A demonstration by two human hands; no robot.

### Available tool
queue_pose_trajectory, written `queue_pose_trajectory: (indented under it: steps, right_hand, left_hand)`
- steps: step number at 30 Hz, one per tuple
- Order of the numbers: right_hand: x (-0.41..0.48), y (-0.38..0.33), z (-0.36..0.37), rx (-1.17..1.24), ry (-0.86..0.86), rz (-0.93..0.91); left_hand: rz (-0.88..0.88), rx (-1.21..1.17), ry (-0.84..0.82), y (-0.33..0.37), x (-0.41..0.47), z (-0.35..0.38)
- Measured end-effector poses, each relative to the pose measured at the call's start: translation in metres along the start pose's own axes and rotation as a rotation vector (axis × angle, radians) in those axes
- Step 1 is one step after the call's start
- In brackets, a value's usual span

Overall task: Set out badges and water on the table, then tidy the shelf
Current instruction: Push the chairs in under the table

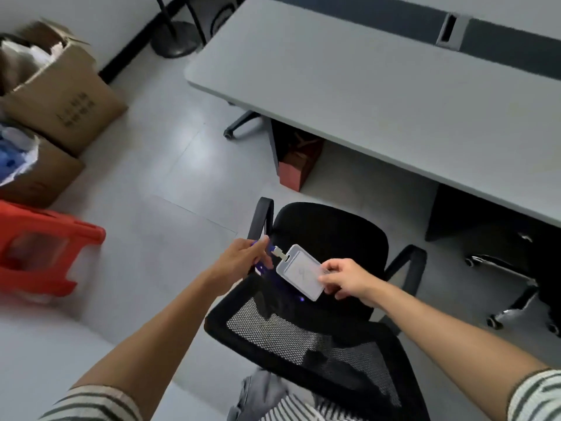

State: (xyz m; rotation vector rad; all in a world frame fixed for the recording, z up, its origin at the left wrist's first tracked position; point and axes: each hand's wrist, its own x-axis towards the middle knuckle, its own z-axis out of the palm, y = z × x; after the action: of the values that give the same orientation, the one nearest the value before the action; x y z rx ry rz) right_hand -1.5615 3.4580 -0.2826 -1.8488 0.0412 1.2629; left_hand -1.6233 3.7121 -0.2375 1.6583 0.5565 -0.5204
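**While over the chair: badge held in both hands**

As both bare forearms reached in from the lower corners and met mid-frame, the hands were close together above the black office chair (331, 235). The left hand (243, 256) was knuckles-up with its fingers curled round the purple lanyard (260, 270), gripping it just short of the pale clip (279, 252). The right hand (346, 279) pinched the right-hand edge of the badge (299, 273) between thumb and fingers; its other fingers were loosely bent. Striped sleeves showed at the frame's bottom edge.

The badge was a pale, clear-fronted card holder, held in the air over the seat and touching only the hands. Its face was turned up toward the camera. Its long axis ran diagonally from upper left to lower right, with the slotted clip end pointing at the left hand and the opposite end toward the right wrist. Slack lanyard hung below it toward the mesh backrest.

The grey worktop (349, 86) was beyond the chair, well apart from the badge. Cardboard boxes (63, 98) and a red stool (36, 250) were on the floor at left.
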Motion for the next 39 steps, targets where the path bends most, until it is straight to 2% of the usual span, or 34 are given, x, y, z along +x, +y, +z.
queue_pose_trajectory:
  steps: [2,4,8,10,13,20,24,29,39]
  right_hand:
    - [-0.013,0.004,0.018,-0.007,0.016,0.002]
    - [-0.026,0.015,0.035,-0.052,0.055,0.016]
    - [-0.048,0.050,0.059,-0.299,0.214,0.060]
    - [-0.066,0.068,0.074,-0.449,0.274,0.110]
    - [-0.093,0.091,0.094,-0.591,0.329,0.111]
    - [-0.141,0.122,0.110,-0.816,0.316,-0.014]
    - [-0.137,0.135,0.112,-0.924,0.475,0.037]
    - [-0.125,0.127,0.097,-0.945,0.524,0.087]
    - [-0.084,0.098,-0.039,-0.952,0.563,0.122]
  left_hand:
    - [-0.001,0.004,0.067,-0.001,-0.014,-0.004]
    - [-0.001,0.127,0.118,-0.009,-0.028,-0.008]
    - [0.079,0.672,0.143,-0.044,-0.048,-0.015]
    - [0.096,0.914,0.103,-0.064,-0.064,-0.015]
    - [0.180,1.146,0.010,-0.092,-0.087,-0.011]
    - [0.411,1.335,-0.096,-0.091,-0.093,-0.015]
    - [0.435,1.388,-0.108,-0.083,-0.090,-0.010]
    - [0.432,1.391,-0.020,-0.067,-0.074,-0.004]
    - [0.383,1.270,0.054,0.014,0.017,0.057]
